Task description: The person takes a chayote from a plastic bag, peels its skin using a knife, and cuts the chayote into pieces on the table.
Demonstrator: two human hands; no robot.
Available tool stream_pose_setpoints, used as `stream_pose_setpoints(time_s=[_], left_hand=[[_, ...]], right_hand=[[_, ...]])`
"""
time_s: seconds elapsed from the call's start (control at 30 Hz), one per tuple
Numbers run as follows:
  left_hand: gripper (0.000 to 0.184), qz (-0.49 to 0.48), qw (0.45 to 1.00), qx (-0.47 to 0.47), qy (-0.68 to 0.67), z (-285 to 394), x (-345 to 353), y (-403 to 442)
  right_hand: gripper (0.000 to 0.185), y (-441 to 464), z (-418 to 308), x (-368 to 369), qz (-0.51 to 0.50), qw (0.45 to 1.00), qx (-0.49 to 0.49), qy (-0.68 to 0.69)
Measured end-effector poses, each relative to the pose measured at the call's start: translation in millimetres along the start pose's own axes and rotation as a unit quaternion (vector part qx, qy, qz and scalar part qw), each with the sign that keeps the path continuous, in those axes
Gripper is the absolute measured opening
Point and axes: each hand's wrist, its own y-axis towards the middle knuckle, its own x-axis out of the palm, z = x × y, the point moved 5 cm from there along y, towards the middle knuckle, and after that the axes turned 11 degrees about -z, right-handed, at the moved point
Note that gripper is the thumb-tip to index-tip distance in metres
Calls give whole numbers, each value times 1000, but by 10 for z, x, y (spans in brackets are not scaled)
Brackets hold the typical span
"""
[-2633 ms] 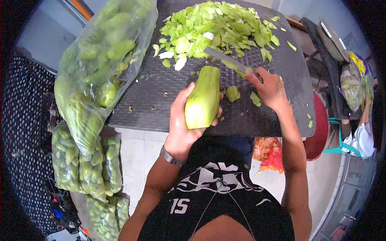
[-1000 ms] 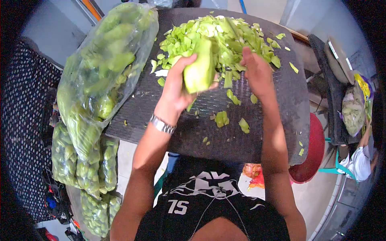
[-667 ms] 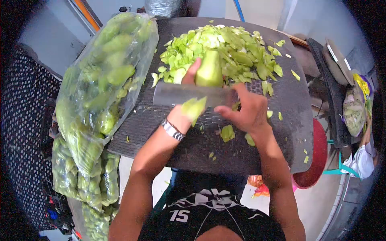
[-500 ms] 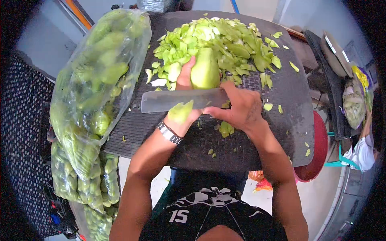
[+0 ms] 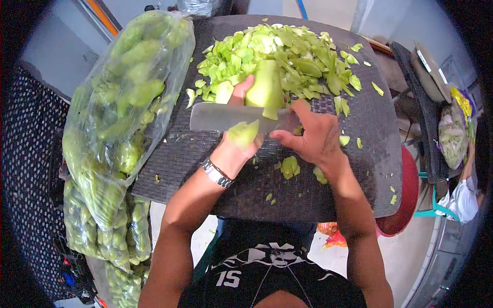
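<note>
My left hand (image 5: 241,95), with a metal watch on its wrist, is wrapped round a large pale green gourd-like vegetable (image 5: 264,84), thumb along its left side. The hand's other fingers are hidden behind the vegetable. My right hand (image 5: 313,131) grips a broad cleaver (image 5: 226,117) by its handle, and the blade lies across the vegetable's near end. A strip of peel (image 5: 270,112) hangs over the blade there. Another peel piece (image 5: 243,133) rests on the base of my left hand. Beyond the vegetable spreads a heap of green peelings (image 5: 303,64).
A clear plastic bag of green vegetables (image 5: 128,97) covers the left side of the dark woven tabletop (image 5: 246,192). More filled bags (image 5: 110,233) sit below it. A red tub (image 5: 405,195) stands under the right edge. Another person's arm (image 5: 468,161) shows at far right.
The cleaver blade has shifted slightly up and right, and a strip of peel now hangs over it from the vegetable's near end. Another peel scrap now shows near my right wrist.
</note>
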Motion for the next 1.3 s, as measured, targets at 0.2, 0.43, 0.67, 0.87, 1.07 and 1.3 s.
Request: stream_pose_setpoints(time_s=[0.2,0.43,0.67,0.87,1.07,1.3], left_hand=[[60,-100,995,-25,6,61,-33,11],[61,-71,995,-56,42,9,97,-26],[58,-86,994,-64,12,-140,16,-11],[58,-65,996,-59,10,-131,-74,10],[61,-54,994,-86,27,-62,99,7],[66,-105,989,-104,1,-115,-23,1]], right_hand=[[62,4,238,-113,6,999,40,-1],[62,-7,515,-204,44,996,70,-26],[61,-4,290,-123,-5,998,41,41],[60,0,344,-117,14,999,12,38],[61,0,710,-200,17,993,117,-4],[60,12,717,-189,41,995,86,41]])
